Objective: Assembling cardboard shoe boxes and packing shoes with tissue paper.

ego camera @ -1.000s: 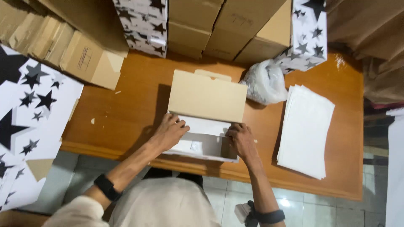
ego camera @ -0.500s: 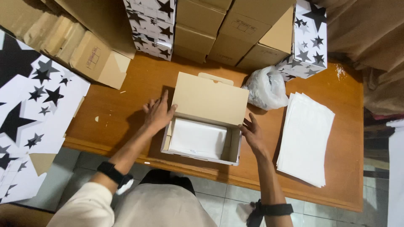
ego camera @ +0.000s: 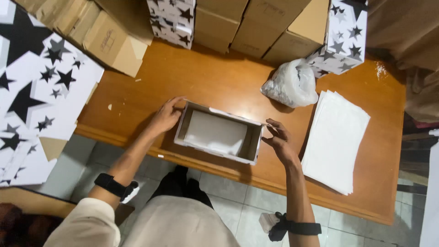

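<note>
An open cardboard box (ego camera: 253, 142) with brown inner walls and a white sheet lying in its bottom sits near the front edge of the wooden table (ego camera: 219, 82). My left hand (ego camera: 167, 116) grips the box's left end wall, fingers at its top corner. My right hand (ego camera: 280, 142) touches the right end, fingertips pinching a small flap at the far right corner. The box's lid no longer stands up behind it.
A stack of white paper sheets (ego camera: 336, 139) lies to the right. A crumpled plastic bag (ego camera: 291, 84) sits behind the box. Brown cartons (ego camera: 256, 27) and star-printed boxes (ego camera: 343, 39) line the back; star-printed flat sheets (ego camera: 36, 100) pile at left.
The tall back lid that stood upright has gone down or folded out of sight. Both hands shifted from the box's front and sides to its two end walls.
</note>
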